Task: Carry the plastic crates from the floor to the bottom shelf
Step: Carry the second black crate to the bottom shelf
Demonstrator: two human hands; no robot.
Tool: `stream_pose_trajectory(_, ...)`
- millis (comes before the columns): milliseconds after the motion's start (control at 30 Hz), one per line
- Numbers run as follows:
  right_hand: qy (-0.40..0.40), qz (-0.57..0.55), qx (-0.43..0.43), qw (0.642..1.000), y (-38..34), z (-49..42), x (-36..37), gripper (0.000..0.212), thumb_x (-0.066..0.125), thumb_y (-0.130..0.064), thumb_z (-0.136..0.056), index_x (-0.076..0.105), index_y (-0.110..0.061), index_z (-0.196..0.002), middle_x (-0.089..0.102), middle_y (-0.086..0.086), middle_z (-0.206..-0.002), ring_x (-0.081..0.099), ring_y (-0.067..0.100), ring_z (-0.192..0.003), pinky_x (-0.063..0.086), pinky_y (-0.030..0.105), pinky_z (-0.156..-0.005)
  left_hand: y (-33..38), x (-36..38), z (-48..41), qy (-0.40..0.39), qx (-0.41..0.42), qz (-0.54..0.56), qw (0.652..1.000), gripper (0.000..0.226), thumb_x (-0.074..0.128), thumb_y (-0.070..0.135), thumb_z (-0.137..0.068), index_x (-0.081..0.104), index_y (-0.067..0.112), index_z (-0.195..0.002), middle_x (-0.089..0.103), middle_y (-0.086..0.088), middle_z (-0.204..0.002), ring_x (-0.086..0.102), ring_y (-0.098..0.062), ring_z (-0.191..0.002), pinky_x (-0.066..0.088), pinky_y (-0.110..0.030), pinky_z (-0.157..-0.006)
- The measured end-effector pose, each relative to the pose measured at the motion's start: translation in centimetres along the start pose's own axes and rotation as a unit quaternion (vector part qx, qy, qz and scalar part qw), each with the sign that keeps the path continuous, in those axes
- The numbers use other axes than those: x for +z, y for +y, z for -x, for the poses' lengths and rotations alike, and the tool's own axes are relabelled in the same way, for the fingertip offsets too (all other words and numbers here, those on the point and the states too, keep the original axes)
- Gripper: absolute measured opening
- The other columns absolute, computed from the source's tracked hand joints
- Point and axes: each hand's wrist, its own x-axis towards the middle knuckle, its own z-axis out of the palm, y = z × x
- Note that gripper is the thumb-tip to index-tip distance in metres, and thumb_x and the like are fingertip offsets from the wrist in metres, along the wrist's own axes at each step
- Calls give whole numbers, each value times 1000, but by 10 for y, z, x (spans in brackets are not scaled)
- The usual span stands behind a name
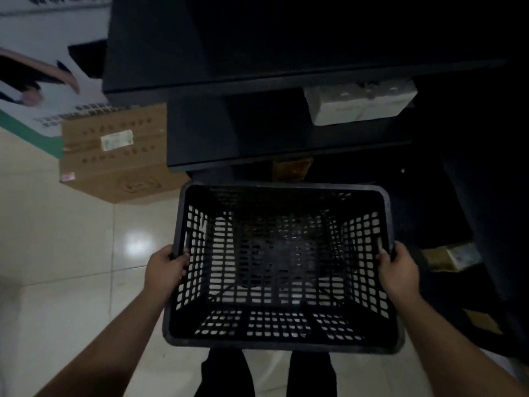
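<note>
I hold a black plastic crate [282, 343] with perforated walls in front of me, above the floor, and it is empty. My left hand [164, 269] grips its left rim with the fingers curled inside. My right hand [399, 270] grips the right rim the same way. The dark shelf unit [243, 84] stands just beyond the crate's far edge. Its lower shelf board [200, 164] sits right behind the rim, and the space beneath it is too dark to make out.
A brown cardboard box [114, 156] sits on the pale tiled floor [71, 253] left of the shelf. A white package [360, 103] rests on a shelf at upper right. More small boxes [455, 257] lie in the shadow at right. My dark trouser legs [226, 373] show below the crate.
</note>
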Motion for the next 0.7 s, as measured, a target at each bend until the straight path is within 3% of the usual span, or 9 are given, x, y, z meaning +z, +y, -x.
stream_pose_trajectory(133, -4, 18, -4, 1000, 23, -61, 41, 24, 49, -15, -97, 56, -1, -115, 65, 25, -111, 59, 44, -102, 42, 41, -77, -16, 55, -25, 26, -27, 8, 999, 7, 66, 14, -84, 71, 17, -80, 64, 3, -51, 55, -15, -43, 47, -30, -56)
stream_pose_trajectory(333, -25, 22, -36, 999, 46, -125, 63, 27, 47, -17, -98, 53, -6, -122, 65, 22, -111, 61, 42, -100, 41, 38, -74, -23, 110, -30, 64, -49, 18, 997, 13, 67, 26, -79, 73, 37, -76, 71, 4, -58, 63, -8, -45, 50, -27, -56)
stream_pose_trajectory(533, -57, 0, -40, 998, 48, -168, 74, 29, 44, -20, -100, 51, -8, -125, 66, 20, -112, 62, 41, -97, 41, 35, -73, -13, 140, -43, 91, -54, 23, 994, 12, 68, 32, -84, 74, 22, -82, 69, 0, -55, 64, -17, -47, 54, -33, -56)
stream_pose_trajectory(700, -61, -23, -38, 997, 48, -183, 73, 24, 44, -19, -100, 53, -9, -120, 66, 17, -108, 57, 28, -86, 37, 31, -69, 0, 147, -50, 104, -48, 0, 993, 19, 68, 40, -80, 73, 22, -82, 73, -6, -62, 70, -29, -58, 58, -44, -63)
